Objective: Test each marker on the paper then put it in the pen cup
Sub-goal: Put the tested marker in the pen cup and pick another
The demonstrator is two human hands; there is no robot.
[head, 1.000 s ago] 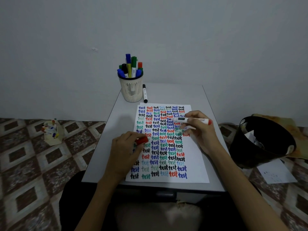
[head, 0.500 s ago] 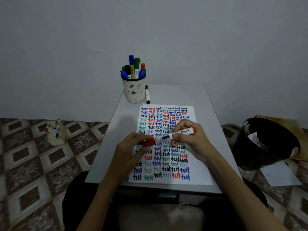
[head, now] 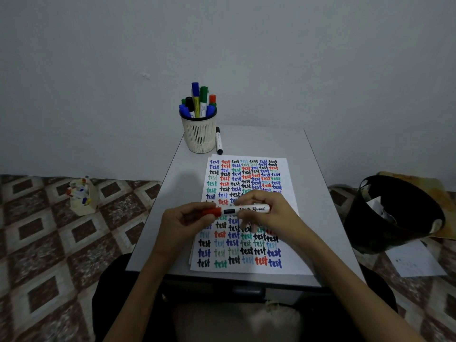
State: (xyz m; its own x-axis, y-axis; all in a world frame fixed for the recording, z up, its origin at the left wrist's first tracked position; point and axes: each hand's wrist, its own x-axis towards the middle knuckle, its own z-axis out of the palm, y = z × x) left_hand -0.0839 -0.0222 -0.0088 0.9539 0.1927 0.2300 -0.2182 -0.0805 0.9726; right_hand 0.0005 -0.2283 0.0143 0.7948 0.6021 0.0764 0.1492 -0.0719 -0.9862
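Note:
A white sheet of paper (head: 288,265) covered with rows of coloured "test" words lies on the small grey table (head: 318,193). Above the middle of the sheet I hold a red whiteboard marker (head: 249,209) level. My right hand (head: 269,213) grips its white barrel. My left hand (head: 182,223) pinches the red cap (head: 212,212), which sits on the marker's left end. A white mesh pen cup (head: 199,137) with several markers stands at the table's far left. A black marker (head: 218,143) lies beside the cup on the right.
A black bin (head: 394,213) with crumpled paper stands on the patterned floor to the right, a loose sheet (head: 414,261) in front of it. A small cream holder (head: 82,197) with markers sits on the floor to the left. A grey wall rises behind the table.
My right hand swung the marker down from the paper to level. My left hand brought the red cap to the tip; the cap now sits on the marker.

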